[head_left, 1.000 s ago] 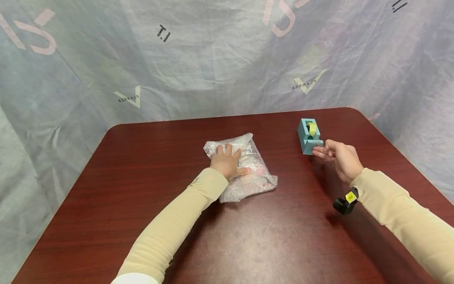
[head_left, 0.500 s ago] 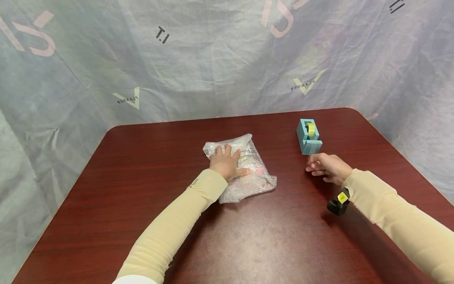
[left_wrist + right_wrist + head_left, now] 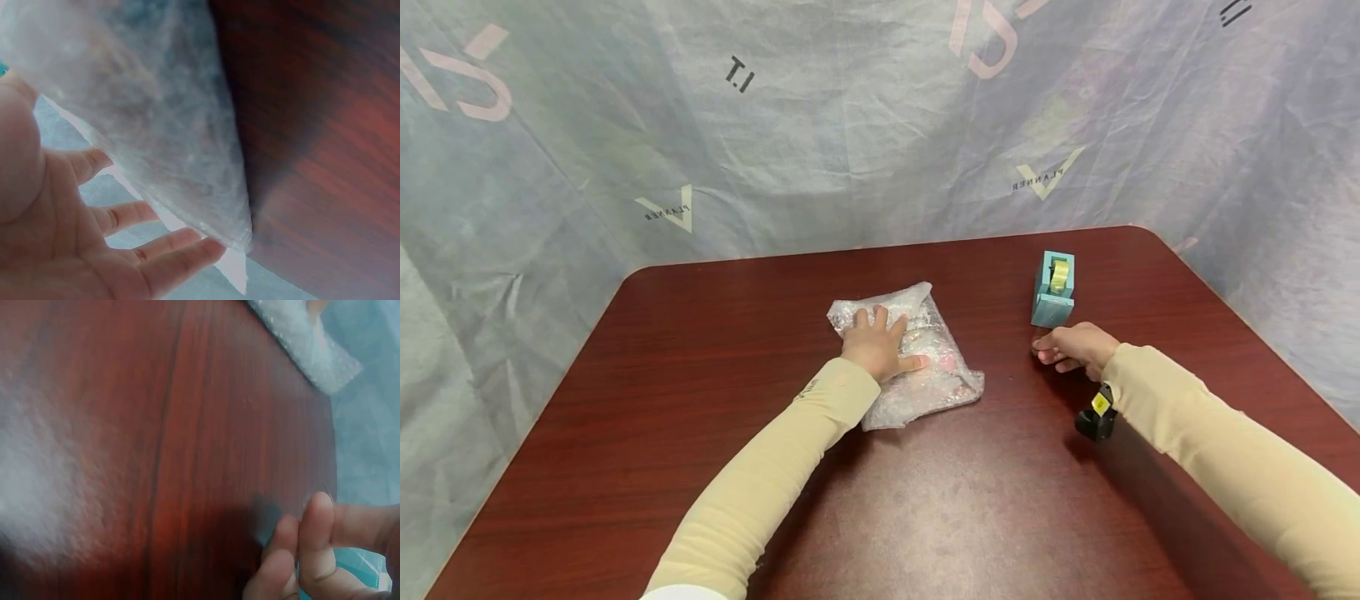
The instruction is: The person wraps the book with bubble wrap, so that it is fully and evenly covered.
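My left hand rests with fingers spread on a bubble-wrapped package in the middle of the table; pink shows through the wrap. In the left wrist view the fingertips touch the edge of the bubble wrap. Just in front of a light-blue tape dispenser with a yellowish roll is my right hand. Its thumb and index finger pinch a barely visible bit of clear tape, seen as a thin edge in the right wrist view. Whether that tape still joins the roll, I cannot tell.
The dark red-brown table reaches back to a grey printed cloth hanging behind it. A black wrist camera with a yellow label hangs under the right sleeve.
My right hand has drawn back from the dispenser's front and shifted left, toward the package. The dispenser has turned slightly. My left hand and the package stay in place.
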{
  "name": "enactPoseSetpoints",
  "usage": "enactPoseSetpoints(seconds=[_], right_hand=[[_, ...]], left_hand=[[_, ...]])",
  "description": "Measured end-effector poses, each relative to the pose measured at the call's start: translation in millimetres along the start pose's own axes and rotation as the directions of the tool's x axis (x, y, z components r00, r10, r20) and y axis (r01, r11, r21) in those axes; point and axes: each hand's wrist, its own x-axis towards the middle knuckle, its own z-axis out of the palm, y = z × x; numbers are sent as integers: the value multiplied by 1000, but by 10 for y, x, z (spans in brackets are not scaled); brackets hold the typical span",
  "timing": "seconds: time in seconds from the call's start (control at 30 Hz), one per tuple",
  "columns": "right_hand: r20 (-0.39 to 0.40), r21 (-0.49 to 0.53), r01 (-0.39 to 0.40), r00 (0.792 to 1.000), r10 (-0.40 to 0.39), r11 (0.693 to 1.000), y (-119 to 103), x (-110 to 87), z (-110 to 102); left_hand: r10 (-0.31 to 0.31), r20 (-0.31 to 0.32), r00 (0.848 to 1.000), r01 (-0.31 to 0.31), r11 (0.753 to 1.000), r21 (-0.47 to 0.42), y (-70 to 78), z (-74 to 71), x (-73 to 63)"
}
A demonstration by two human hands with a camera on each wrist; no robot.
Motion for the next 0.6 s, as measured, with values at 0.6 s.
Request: enactPoseSetpoints(seconds=[0.6], right_hand=[[-21,-46,-106,994,105,993,101,14,-198]], left_hand=[[-5,9,1000,5,1000,8,10,-6,-1]])
